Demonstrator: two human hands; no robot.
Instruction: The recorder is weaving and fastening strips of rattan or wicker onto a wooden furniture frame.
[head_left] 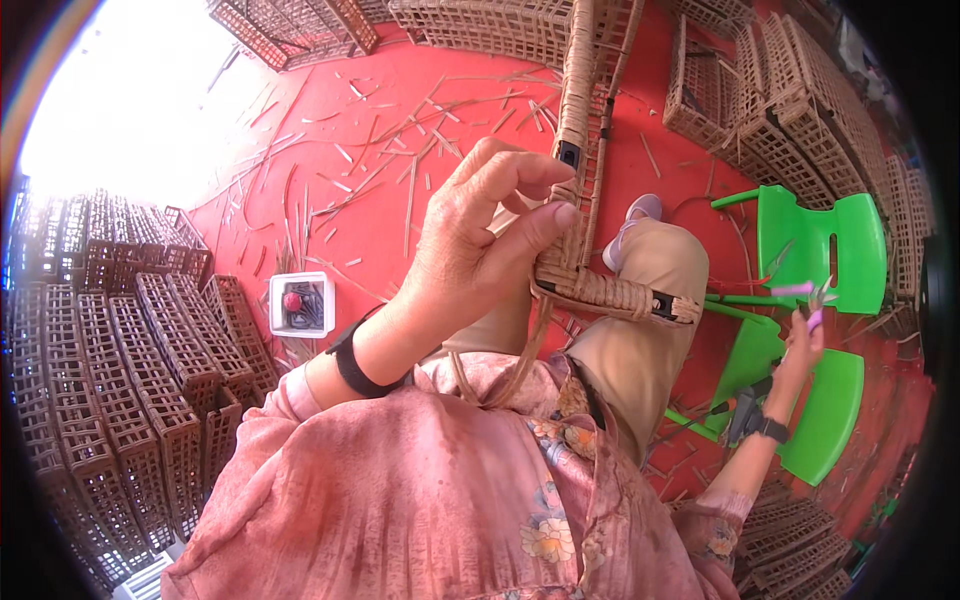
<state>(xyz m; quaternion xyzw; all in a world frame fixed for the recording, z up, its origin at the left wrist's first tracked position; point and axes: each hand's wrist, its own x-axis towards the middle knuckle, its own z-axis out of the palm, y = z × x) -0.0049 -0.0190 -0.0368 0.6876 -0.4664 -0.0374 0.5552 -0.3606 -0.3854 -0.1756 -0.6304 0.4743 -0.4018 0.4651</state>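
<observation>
A wicker frame [575, 100], wound with tan strips over dark bars, stands across my lap. Its lower corner is by my thighs, and loose strips [530, 350] hang from it. My left hand [490, 220] is over the frame near that corner, with thumb and forefinger apart and nothing visible between them. The other fingers are partly hidden. Out to the right, my right hand [797, 350] grips pink-handled snips [818, 308], their metal jaws pointing up, above the green chairs.
A green plastic chair [855, 235] stands at right, metal scissors [780, 258] on it. A second green chair [830, 420] is nearer, beside a dark corded tool [742, 410]. A white bin [328, 305] sits left. Stacked wicker panels [110, 370] line the sides; cut strips litter the red floor [330, 110].
</observation>
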